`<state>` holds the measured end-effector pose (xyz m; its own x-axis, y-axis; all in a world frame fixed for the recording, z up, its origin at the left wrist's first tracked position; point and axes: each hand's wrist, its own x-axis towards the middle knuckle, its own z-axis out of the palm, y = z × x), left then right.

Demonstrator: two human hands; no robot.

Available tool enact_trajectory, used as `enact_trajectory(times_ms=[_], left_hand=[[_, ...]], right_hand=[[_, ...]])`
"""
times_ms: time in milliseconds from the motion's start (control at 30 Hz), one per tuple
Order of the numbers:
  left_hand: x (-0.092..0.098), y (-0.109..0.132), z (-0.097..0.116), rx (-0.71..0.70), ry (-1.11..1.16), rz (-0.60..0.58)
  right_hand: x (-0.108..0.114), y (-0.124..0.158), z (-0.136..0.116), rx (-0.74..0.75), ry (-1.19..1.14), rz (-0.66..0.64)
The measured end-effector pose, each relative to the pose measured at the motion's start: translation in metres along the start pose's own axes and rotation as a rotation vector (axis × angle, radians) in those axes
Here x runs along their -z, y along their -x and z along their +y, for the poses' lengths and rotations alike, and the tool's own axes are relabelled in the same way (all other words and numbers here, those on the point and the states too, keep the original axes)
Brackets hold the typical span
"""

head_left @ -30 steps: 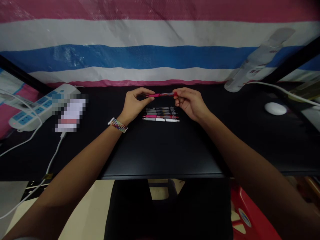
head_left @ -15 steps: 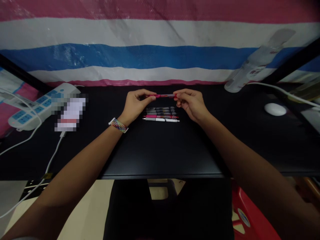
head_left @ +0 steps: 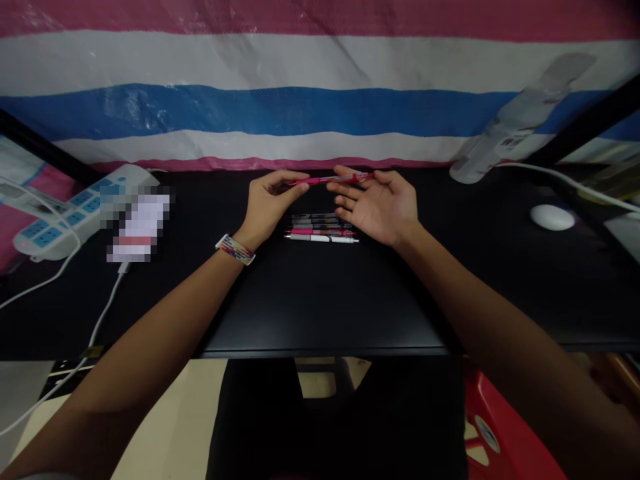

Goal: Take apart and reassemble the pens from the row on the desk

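Observation:
Between thumb and fingers, my left hand (head_left: pixel 267 207) pinches one end of a red pen (head_left: pixel 327 179), raised above the far part of the desk. My right hand (head_left: pixel 383 207) is turned palm up with its fingers spread; the pen's other end lies over them, close to the thumb. Below, several pens lie side by side on the black desk (head_left: pixel 320 300). Nearest me is a white pen (head_left: pixel 330 239) with a grey grip, then a second red pen (head_left: pixel 315 232), then dark clear-barrelled pens (head_left: pixel 315 219).
A power strip (head_left: pixel 50 230) and a blurred-out phone-like thing (head_left: pixel 140 227) on a white cable stand at the left. To the right are a clear bottle (head_left: pixel 480 157) and a white mouse (head_left: pixel 553 217). Striped plastic sheeting (head_left: pixel 300 110) hangs behind the desk.
My right hand has let go of its pinch on the pen's right end and opened palm up. The pen has risen slightly, its right end now tilted farther up.

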<state>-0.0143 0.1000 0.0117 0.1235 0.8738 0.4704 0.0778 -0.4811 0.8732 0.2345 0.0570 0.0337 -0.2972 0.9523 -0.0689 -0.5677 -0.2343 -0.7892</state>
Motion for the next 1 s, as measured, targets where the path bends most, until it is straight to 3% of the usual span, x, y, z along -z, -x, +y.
enact_trajectory(times_ms=[467, 1000], left_hand=[[-0.0043, 0.0005, 0.0022, 0.091, 0.033, 0.002], [-0.0078, 0.0031, 0.0035, 0.082, 0.029, -0.018]], right_hand=[[-0.0010, 0.0000, 0.0023, 0.108, 0.204, 0.054], [-0.0003, 0.0001, 0.0045, 0.158, 0.219, 0.069]])
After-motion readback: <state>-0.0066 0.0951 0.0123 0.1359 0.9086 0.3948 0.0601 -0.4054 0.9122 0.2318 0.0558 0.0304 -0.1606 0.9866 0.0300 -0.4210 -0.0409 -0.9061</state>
